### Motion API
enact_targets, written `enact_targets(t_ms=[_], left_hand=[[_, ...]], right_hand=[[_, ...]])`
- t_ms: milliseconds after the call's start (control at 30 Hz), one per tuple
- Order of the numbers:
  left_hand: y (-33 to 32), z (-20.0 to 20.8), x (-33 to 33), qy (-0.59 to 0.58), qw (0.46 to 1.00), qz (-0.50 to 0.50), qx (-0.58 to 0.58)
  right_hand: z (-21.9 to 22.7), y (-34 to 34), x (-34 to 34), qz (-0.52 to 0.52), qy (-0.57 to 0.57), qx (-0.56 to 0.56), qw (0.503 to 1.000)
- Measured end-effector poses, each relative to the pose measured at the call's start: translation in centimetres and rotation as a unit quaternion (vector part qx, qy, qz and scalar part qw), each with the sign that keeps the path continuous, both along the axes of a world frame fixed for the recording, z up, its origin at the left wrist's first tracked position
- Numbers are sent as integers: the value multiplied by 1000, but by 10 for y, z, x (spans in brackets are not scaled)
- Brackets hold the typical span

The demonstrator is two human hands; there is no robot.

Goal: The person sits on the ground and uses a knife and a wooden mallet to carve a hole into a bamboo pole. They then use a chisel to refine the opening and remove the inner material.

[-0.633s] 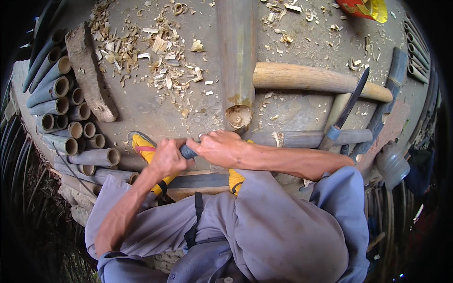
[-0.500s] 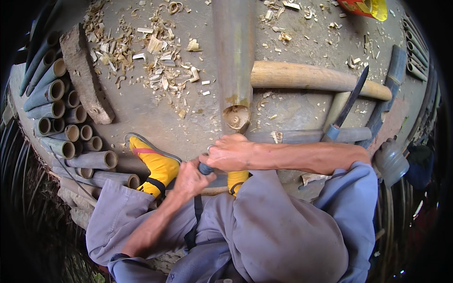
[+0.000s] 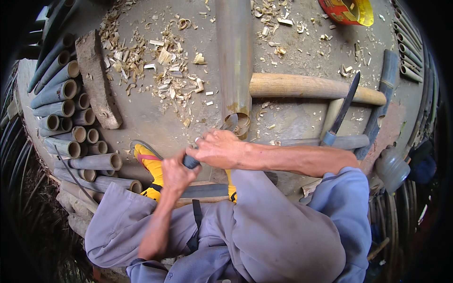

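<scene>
A thick bamboo pole (image 3: 234, 61) lies lengthwise in front of me, its cut hollow end towards me. Both my hands are closed on one knife with a dark grey handle (image 3: 191, 162). My left hand (image 3: 175, 173) wraps round the handle's rear end. Farther forward, my right hand (image 3: 218, 148), with a ring on a finger, grips it too and hides much of the tool. The grey blade (image 3: 230, 122) shows beyond the right hand, at the left rim of the pole's opening. How deep its tip reaches cannot be seen.
Bamboo tubes (image 3: 66, 108) are stacked at left beside a rough plank (image 3: 98, 80). Shavings (image 3: 170, 66) litter the floor. At right are a cross-lying bamboo piece (image 3: 316, 87), an upright dark-bladed knife (image 3: 347, 101), a clear plastic jug (image 3: 391, 167) and a red-yellow container (image 3: 347, 12).
Both hands and the handle have shifted left relative to the pole. The blade now shows at the pole's opening, where it was hidden before. The whole view has shifted slightly.
</scene>
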State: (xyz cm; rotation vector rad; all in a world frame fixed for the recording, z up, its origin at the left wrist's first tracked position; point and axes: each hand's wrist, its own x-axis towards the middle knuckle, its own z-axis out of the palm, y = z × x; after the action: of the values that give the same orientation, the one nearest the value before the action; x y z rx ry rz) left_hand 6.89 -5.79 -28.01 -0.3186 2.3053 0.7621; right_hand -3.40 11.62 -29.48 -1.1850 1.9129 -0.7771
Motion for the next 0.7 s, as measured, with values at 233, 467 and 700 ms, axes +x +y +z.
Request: enact_targets(t_ms=[233,467,700], left_hand=[[14,59,-192,60,912,-397,-83],[112,58,-271,100,739,-663,-63],[31,20,-226,-103,855,-508,27]], right_hand=[[10,5,-18,-383,33,-68,920],[-3,25,-15,-638,-30,-128,759],[9,20,-10,-438,-21,2,899]])
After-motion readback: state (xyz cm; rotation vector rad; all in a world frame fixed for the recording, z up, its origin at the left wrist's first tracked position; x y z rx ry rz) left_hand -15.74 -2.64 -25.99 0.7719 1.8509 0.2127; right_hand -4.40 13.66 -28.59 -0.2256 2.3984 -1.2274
